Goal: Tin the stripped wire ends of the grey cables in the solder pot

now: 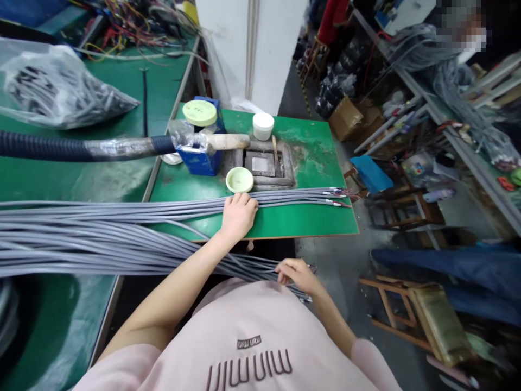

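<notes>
My left hand lies over a row of grey cables on the green bench top, its fingers curled around them. At the right, these cables end in white tags and thin dark-red wires. My right hand is at a second, thicker bundle of grey cables hanging past the bench edge by my lap. Its fingers are bent together at one of those cables, and the fingertips are partly hidden. Just beyond my left hand stands a small pale-green bowl.
A solder pot is set in the bench, with a brush across it. Around it are a white tub, a blue box and a ribbed extraction hose. A bag of cables sits left; wooden stools stand right.
</notes>
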Demonstrator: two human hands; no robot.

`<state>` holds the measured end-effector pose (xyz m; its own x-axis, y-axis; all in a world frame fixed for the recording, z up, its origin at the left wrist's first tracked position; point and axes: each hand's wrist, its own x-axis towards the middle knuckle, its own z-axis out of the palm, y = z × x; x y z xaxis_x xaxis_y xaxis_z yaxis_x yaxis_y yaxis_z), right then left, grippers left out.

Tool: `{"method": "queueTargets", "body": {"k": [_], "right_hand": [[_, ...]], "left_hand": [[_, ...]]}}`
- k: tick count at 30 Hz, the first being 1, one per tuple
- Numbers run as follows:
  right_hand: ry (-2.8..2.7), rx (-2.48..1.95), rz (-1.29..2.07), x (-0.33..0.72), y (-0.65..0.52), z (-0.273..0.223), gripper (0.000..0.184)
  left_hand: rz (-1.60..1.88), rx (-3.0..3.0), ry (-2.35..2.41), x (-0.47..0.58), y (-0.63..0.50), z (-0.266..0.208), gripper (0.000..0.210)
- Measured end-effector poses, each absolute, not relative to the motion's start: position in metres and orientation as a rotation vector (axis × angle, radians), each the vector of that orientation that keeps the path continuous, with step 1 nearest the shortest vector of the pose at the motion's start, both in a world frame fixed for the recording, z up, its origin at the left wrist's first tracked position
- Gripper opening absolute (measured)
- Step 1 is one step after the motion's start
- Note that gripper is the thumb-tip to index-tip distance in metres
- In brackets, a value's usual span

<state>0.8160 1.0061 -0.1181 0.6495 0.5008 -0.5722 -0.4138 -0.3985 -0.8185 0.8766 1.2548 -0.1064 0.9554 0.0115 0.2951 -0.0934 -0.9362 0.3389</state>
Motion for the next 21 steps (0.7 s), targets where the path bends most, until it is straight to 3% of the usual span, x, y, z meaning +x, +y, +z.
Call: {"method": "queueTargets", "body": {"k": [6,11,14,18,21], "right_hand": [[0.037,-1.215,0.848,0.849,1.067,-0.102,0.045],[0.192,-1.129,0.125,0.890,1.043,-0.073,0.033],[0.060,-1.366,-0.195,0.891,1.023,-0.049,0.030],[-0.413,-1.934,0.209,0.862,1.034,-0.031,0.027],[-0.656,-2.100,0.352,0.841,1.056,-0.030,0.026]], "left_hand": [[0.313,2.615,-0.180,0.860,1.254,-0.090,0.009],[0.070,2.226,-0.272,0.820,1.267,-0.071,0.009],[-0.106,2.084,-0.299,0.807,1.270,-0.068,0.010],[-0.068,1.759,-0.115,0.808,1.259,-0.065,0.024],[-0.099,1.425,-0.042,0.814,1.250,-0.060,0.029]]}}
